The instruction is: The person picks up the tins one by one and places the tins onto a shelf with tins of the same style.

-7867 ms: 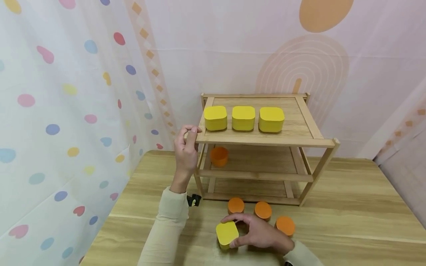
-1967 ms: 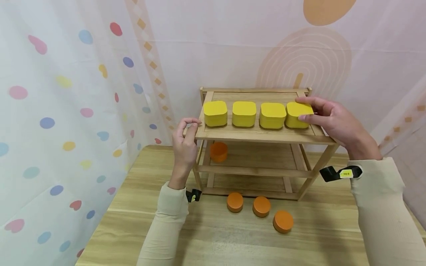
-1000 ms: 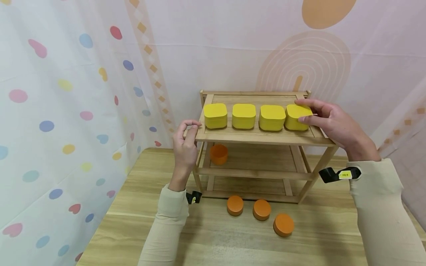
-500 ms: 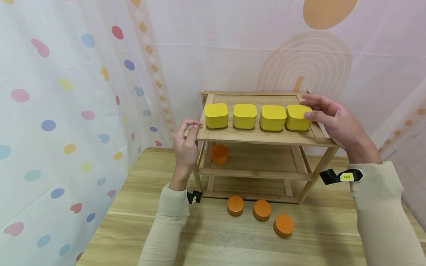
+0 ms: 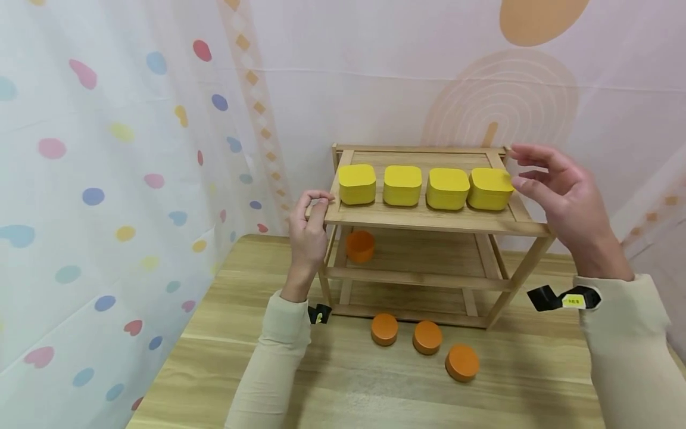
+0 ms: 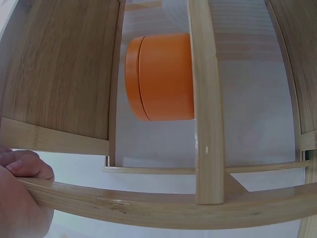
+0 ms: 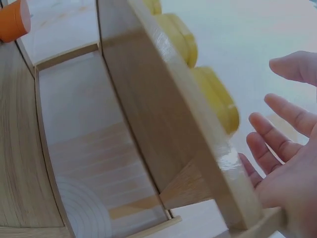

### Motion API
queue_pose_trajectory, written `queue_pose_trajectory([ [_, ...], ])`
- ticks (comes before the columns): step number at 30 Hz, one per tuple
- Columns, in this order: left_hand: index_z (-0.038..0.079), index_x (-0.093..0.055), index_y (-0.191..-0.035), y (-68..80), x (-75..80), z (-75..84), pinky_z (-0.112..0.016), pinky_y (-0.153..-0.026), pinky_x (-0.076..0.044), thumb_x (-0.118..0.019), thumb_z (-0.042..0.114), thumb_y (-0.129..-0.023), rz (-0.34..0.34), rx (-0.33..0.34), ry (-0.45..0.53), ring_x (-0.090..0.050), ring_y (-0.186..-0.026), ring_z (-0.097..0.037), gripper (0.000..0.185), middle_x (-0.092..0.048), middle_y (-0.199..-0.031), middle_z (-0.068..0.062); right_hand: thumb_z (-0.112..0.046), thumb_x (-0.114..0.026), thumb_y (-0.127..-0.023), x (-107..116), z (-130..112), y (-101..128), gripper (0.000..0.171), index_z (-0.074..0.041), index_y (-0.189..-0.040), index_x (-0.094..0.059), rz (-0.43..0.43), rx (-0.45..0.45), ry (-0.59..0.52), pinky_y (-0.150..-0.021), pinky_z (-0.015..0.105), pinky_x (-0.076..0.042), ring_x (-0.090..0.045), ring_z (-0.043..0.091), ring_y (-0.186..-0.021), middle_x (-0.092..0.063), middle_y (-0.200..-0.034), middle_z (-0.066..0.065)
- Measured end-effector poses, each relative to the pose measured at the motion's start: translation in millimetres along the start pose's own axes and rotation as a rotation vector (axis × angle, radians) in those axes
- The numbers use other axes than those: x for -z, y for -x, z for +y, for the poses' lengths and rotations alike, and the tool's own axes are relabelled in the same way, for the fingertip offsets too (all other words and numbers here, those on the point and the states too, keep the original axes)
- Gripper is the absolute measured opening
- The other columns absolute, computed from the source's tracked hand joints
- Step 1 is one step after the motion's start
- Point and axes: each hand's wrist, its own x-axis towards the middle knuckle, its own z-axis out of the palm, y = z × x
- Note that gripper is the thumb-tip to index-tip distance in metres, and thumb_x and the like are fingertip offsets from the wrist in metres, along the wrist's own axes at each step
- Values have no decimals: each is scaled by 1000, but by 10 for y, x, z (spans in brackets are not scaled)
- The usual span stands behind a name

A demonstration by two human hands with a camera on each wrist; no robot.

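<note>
Curtained-off table corner, honestly can't tell if it's a home or studio
Dotted, heart-print cloth on the left, rainbow-print cloth behind, both hanging by a wood-grain table.

In the left wrist view, a wooden bar hides one end of the orange container, and the left edge crops the left grip. The right wrist view cuts off part of the right grip and of the topmost yellow box. Writing on the wrist label is too small to read.
</note>
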Motion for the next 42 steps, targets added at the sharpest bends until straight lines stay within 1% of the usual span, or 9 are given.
queue_pose_trajectory([
  [4,1,-62,-101,-6,3,-2,-22,-39,-21,-43,16,-102,10,-8,-5,-23,-41,-10,23,-33,-53,3,13,-56,-91,15,-33,90,38,6,-128,-59,2,37,-43,-92,20,-45,-52,20,-115,-61,-126,11],
  [10,2,-62,-101,1,-14,7,-23,-39,-21,-44,17,-102,7,-20,-23,-24,-41,-10,23,-33,-53,3,22,-48,-87,44,-39,282,38,17,-124,-55,-21,131,-111,-96,26,-44,-55,24,-114,-61,-125,16],
  [14,2,-62,-101,6,-22,-4,-23,-39,-20,-44,17,-102,6,-14,-22,-23,-42,-10,24,-33,-54,3,30,-41,-80,23,-21,371,44,25,-122,-49,-86,240,-176,-98,30,-42,-55,27,-112,-60,-125,20],
  [17,1,-63,-101,3,-20,-7,-23,-40,-20,-44,17,-102,17,-19,-25,-22,-42,-10,24,-32,-54,3,32,-41,-77,-12,-13,411,46,24,-122,-50,-142,304,-199,-100,31,-41,-54,28,-114,-60,-125,20],
  [20,1,-63,-102,7,-15,-4,-23,-41,-20,-44,16,-102,22,-20,-25,-22,-43,-9,24,-32,-55,2,31,-42,-78,-48,-28,454,44,24,-121,-51,-179,335,-214,-100,31,-42,-54,27,-115,-60,-126,20],
  [26,2,-62,-101,13,-6,12,-23,-40,-21,-44,17,-102,12,-8,-19,-24,-41,-11,24,-33,-53,2,27,-44,-83,-109,-74,607,38,26,-121,-48,-261,362,-281,-101,30,-43,-54,28,-115,-57,-130,23],
  [33,1,-62,-101,4,-6,47,-24,-37,-21,-43,16,-101,15,-24,-17,-24,-39,-10,25,-31,-50,3,27,-46,-82,-189,-9,797,40,27,-122,-46,-389,390,-311,-105,30,-40,-51,30,-121,-50,-134,26],
  [37,1,-62,-102,7,-3,58,-24,-37,-21,-43,16,-101,15,-27,-19,-24,-39,-10,25,-31,-50,4,25,-50,-82,-211,92,893,41,26,-123,-47,-468,397,-307,-106,30,-40,-48,29,-126,-49,-136,27],
  [42,0,-62,-102,8,1,56,-23,-38,-21,-43,16,-101,14,-34,-24,-24,-40,-10,24,-33,-52,4,27,-50,-80,-201,232,1016,44,25,-124,-46,-547,361,-261,-107,30,-40,-49,27,-127,-48,-138,24],
])
